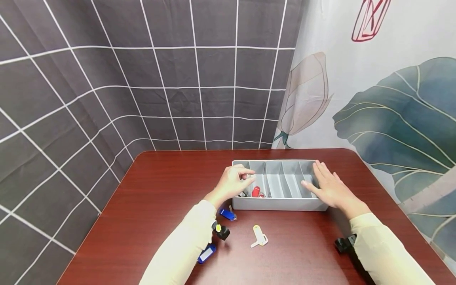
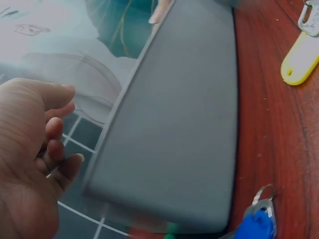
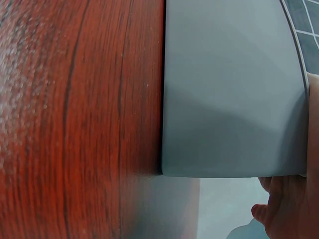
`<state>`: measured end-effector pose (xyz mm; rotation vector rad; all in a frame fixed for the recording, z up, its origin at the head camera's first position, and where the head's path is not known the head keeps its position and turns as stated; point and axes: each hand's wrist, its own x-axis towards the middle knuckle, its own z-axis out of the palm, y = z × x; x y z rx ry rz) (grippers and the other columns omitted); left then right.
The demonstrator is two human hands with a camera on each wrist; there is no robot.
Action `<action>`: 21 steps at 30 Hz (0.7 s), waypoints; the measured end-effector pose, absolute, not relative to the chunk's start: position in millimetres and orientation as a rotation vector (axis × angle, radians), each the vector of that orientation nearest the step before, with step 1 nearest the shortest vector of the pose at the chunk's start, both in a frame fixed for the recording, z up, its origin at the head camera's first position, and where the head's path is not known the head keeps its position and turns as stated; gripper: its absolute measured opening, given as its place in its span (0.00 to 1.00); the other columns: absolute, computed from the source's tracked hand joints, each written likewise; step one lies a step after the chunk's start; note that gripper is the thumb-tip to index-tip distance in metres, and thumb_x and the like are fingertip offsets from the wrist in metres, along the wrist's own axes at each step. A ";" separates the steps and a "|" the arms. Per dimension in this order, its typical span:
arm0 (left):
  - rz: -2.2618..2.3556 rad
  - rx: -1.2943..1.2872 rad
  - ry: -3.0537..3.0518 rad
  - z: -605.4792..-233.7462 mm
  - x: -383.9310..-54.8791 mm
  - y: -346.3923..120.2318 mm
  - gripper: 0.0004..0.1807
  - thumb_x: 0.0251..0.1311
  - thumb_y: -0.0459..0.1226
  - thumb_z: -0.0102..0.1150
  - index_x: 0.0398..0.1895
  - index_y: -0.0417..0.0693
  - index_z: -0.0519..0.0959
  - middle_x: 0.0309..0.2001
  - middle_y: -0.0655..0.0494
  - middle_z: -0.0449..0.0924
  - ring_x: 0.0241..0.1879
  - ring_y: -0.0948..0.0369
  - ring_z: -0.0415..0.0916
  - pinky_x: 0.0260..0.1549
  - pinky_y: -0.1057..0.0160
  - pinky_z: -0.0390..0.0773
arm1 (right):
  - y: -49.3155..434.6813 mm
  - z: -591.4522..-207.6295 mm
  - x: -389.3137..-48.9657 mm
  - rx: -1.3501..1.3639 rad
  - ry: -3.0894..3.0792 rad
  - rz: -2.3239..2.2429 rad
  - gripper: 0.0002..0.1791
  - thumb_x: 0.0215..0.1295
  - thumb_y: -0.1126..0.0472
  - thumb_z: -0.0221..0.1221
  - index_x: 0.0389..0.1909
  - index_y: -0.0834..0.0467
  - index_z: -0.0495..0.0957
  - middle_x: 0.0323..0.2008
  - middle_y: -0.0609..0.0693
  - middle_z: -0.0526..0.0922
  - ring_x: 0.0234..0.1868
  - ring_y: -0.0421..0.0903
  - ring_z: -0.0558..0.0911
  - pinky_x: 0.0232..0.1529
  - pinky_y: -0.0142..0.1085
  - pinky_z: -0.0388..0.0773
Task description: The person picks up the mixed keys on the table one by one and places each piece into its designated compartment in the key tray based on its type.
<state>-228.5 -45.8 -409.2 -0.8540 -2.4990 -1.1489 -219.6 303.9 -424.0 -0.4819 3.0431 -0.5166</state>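
A grey compartment tray [image 1: 278, 204] stands on the table, with dividers running front to back. Over its left end hovers my left hand [image 1: 233, 182], its fingers loosely bent and nothing between thumb and fingertips. A red key tag [image 1: 255, 191] lies in the second compartment from the left, and small dark items are partly hidden by the hand in the first. My right hand [image 1: 329, 190] rests at the tray's right end, fingers straight along the end wall and thumb over the compartments. From the right wrist view, that hand [image 3: 286, 206] is partly hidden behind the tray.
In front of the tray lie a yellow key tag with a key [image 1: 258, 233] and a blue key tag [image 1: 228, 214] with a metal ring. Another blue tag [image 1: 206, 253] sits beside my left sleeve. Patterned curtains [image 1: 213, 79] hang behind the reddish-brown table [image 1: 171, 178].
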 end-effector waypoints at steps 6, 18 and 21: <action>-1.151 -0.862 -2.426 -398.0 -222.2 -58.9 0.10 0.54 0.39 0.69 0.39 0.48 0.87 0.21 0.64 0.70 0.24 0.67 0.68 0.23 0.70 0.69 | 304.1 -424.2 -219.5 -0.483 3.039 -0.527 0.53 0.67 0.31 0.44 0.73 0.68 0.38 0.74 0.65 0.34 0.74 0.63 0.39 0.64 0.67 0.40; -1.128 -0.770 -2.421 -389.5 -208.0 -92.8 0.09 0.53 0.38 0.70 0.38 0.48 0.88 0.20 0.66 0.68 0.23 0.68 0.67 0.22 0.68 0.68 | 305.3 -425.6 -220.5 -0.486 3.028 -0.555 0.54 0.67 0.32 0.45 0.74 0.68 0.37 0.74 0.65 0.33 0.74 0.63 0.36 0.65 0.66 0.39; -1.115 -0.728 -2.431 -392.1 -206.2 -102.5 0.09 0.53 0.39 0.70 0.38 0.49 0.88 0.20 0.66 0.68 0.23 0.67 0.68 0.21 0.68 0.69 | 304.9 -426.4 -220.7 -0.487 3.029 -0.557 0.54 0.67 0.31 0.44 0.74 0.68 0.36 0.74 0.65 0.33 0.74 0.62 0.36 0.65 0.66 0.39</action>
